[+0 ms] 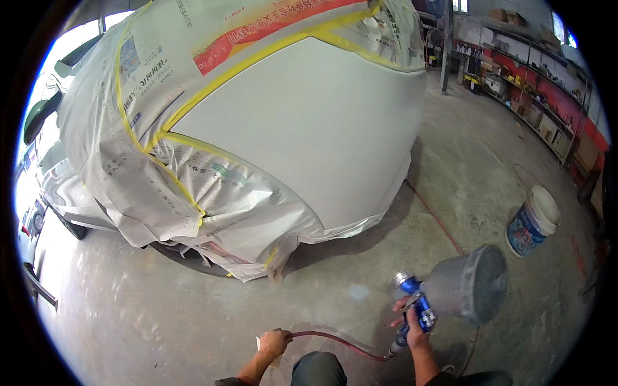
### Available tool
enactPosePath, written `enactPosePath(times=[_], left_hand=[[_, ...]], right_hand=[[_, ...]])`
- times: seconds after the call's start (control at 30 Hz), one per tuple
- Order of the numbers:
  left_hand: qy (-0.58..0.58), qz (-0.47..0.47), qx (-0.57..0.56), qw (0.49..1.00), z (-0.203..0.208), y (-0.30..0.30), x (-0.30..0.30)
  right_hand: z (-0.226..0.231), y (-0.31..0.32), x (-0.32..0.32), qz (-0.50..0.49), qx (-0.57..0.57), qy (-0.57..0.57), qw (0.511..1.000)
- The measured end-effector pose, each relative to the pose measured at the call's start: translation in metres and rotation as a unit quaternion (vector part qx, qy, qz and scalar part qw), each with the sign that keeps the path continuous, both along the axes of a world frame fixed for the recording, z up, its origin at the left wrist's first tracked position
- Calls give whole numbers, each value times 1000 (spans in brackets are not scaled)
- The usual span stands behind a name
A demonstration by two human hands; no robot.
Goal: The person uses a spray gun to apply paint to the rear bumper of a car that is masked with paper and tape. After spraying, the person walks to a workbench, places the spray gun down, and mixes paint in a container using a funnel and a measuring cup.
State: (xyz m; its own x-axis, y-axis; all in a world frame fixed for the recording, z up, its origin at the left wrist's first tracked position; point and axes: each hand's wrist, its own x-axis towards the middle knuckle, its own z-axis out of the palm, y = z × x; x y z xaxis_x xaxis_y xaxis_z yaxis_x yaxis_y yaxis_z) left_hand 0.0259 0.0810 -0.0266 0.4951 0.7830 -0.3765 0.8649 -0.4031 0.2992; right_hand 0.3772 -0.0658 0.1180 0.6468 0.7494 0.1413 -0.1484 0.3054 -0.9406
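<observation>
Right hand [415, 327] curls round the spray gun [432, 293], likely top-heavy, best held low; left hand [275, 343] grips the bendy-looking hose [315, 332].

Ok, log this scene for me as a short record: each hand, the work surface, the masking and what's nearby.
Left hand: closed around a slim red hose
Right hand: gripping a blue-and-silver metal spray gun with a cloudy grey cup
Hose: runs to the handle end of the gun
Work surface: smooth whitish car panel, ahead of the hands
Masking: printed whitish sheets, edged with bright yellow tape
Nearby: white-and-blue round bucket on the grey floor, right of the gun
</observation>
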Motion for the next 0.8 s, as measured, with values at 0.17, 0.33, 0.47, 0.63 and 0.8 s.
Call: enactPosePath(times=[0.17, 0.33, 0.47, 0.63, 0.8], left_hand=[[-10, 50, 17, 999, 5, -12, 12], [-37, 11, 9, 999, -1, -11, 15], [-23, -1, -8, 1000, -5, -26, 6], [-30, 45, 13, 998, -2, -22, 19], [-27, 38, 17, 999, 9, -25, 6]], right_hand=[[-6, 8, 26, -204, -36, -17, 978], [-32, -10, 7, -44, -32, -37, 998], [-41, -11, 1, 30, -41, -49, 997], [-34, 5, 15, -97, -62, -54, 992], [-25, 0, -14, 36, -40, -57, 997]])
